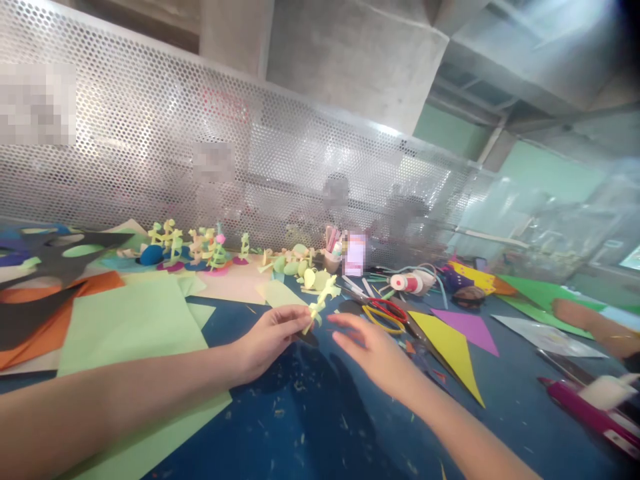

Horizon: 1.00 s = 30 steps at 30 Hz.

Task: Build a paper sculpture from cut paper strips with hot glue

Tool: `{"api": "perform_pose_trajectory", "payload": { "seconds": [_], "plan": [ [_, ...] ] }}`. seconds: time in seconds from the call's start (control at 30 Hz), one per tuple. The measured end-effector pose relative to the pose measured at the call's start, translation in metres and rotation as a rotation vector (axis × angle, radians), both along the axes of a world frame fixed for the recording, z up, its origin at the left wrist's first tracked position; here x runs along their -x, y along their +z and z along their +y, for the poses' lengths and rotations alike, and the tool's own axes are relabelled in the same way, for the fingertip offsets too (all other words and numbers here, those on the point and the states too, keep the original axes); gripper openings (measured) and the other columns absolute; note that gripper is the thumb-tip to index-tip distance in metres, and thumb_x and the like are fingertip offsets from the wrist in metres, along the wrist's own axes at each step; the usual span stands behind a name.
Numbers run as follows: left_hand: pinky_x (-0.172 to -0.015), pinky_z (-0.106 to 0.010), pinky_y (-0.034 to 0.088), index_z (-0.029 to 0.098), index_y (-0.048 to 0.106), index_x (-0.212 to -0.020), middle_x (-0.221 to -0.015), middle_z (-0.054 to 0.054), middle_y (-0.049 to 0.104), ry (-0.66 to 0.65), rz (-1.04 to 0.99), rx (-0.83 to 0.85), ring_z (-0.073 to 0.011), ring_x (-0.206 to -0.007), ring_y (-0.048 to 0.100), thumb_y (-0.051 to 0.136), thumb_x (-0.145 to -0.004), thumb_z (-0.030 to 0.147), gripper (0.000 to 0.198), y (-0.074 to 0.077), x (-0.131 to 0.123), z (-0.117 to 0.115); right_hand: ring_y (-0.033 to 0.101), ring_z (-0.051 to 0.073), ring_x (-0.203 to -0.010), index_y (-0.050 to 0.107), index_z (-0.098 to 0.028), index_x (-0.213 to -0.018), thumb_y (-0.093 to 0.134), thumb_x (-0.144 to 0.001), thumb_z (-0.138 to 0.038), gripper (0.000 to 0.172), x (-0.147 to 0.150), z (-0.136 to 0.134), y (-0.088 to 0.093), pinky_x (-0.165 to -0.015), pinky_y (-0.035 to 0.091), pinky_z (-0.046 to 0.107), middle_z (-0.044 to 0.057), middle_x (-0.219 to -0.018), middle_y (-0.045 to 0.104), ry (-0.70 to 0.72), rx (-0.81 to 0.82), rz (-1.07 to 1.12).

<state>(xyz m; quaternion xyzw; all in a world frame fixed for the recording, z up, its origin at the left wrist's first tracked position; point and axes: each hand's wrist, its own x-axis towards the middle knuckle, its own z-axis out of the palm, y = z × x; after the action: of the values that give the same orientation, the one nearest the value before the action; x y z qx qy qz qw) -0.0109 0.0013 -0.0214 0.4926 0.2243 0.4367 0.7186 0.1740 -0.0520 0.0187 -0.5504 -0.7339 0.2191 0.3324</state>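
Note:
Pinched between the thumb and fingers of my left hand (277, 333) is a small pale yellow-green paper plant (324, 297), a thin stem with leaf-like pieces, tilted up to the right. My right hand (367, 347) is just right of it, fingers spread and apart from the plant, holding nothing. Behind the hands lie several pale green paper ovals (300, 263). Close beyond my right hand are scissors with red handles (390, 309) and others with yellow handles (383, 321).
Green paper sheets (130, 327) cover the left of the blue table (300, 433). Finished-looking paper plants (175, 248) stand behind. Yellow paper (445, 347), a glue gun (580, 413) and a white-and-red spool-like item (413, 283) lie right. Another person's hand (575, 313) rests far right. A perforated metal screen (150, 147) stands behind.

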Motion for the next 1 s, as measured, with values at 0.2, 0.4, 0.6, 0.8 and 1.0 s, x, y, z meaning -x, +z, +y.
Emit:
{"api": "perform_pose_trajectory", "payload": {
  "seconds": [0.2, 0.4, 0.6, 0.8, 1.0],
  "plan": [
    [-0.069, -0.025, 0.040, 0.015, 0.066, -0.076, -0.070, -0.001, 0.061, -0.013, -0.023, 0.003, -0.0117, -0.067, 0.053, 0.070, -0.069, 0.028, 0.015, -0.003, -0.001, 0.002, 0.063, 0.019, -0.088, 0.063, -0.015, -0.091, 0.055, -0.079, -0.033, 0.023, 0.020, 0.027, -0.020, -0.082, 0.046, 0.032, 0.006, -0.090, 0.068, -0.004, 0.081, 0.303],
    [-0.069, -0.023, 0.038, 0.017, 0.065, -0.082, -0.072, 0.001, 0.059, -0.015, -0.034, -0.008, -0.0109, -0.069, 0.052, 0.070, -0.069, 0.026, 0.017, -0.004, 0.000, 0.003, 0.063, 0.018, -0.084, 0.062, -0.015, -0.085, 0.056, -0.078, -0.031, 0.018, 0.020, 0.027, -0.022, -0.081, 0.045, 0.031, 0.004, -0.083, 0.067, 0.034, 0.061, 0.368],
    [-0.068, -0.024, 0.037, 0.019, 0.064, -0.089, -0.074, 0.002, 0.060, 0.003, 0.018, -0.005, -0.0112, -0.069, 0.052, 0.071, -0.067, 0.026, 0.024, -0.004, 0.000, 0.003, 0.063, 0.017, -0.084, 0.063, -0.017, -0.087, 0.055, -0.079, -0.029, 0.018, 0.019, 0.026, -0.021, -0.079, 0.046, 0.029, 0.004, -0.088, 0.069, 0.050, 0.046, 0.375],
    [-0.069, -0.025, 0.037, 0.019, 0.064, -0.086, -0.073, 0.001, 0.060, 0.009, 0.026, -0.024, -0.0122, -0.070, 0.052, 0.071, -0.067, 0.027, 0.022, -0.005, 0.000, 0.002, 0.063, 0.018, -0.082, 0.065, -0.017, -0.082, 0.055, -0.077, -0.030, 0.016, 0.018, 0.022, -0.014, -0.078, 0.046, 0.029, 0.002, -0.083, 0.068, 0.001, 0.023, 0.303],
    [-0.070, -0.024, 0.036, 0.018, 0.063, -0.084, -0.075, 0.002, 0.058, 0.022, 0.062, -0.063, -0.0117, -0.072, 0.051, 0.070, -0.069, 0.027, 0.019, -0.005, 0.000, 0.002, 0.062, 0.017, -0.080, 0.065, -0.017, -0.080, 0.056, -0.077, -0.031, 0.016, 0.019, 0.019, -0.013, -0.077, 0.045, 0.028, 0.001, -0.081, 0.067, -0.013, 0.032, 0.324]
  ]
}}
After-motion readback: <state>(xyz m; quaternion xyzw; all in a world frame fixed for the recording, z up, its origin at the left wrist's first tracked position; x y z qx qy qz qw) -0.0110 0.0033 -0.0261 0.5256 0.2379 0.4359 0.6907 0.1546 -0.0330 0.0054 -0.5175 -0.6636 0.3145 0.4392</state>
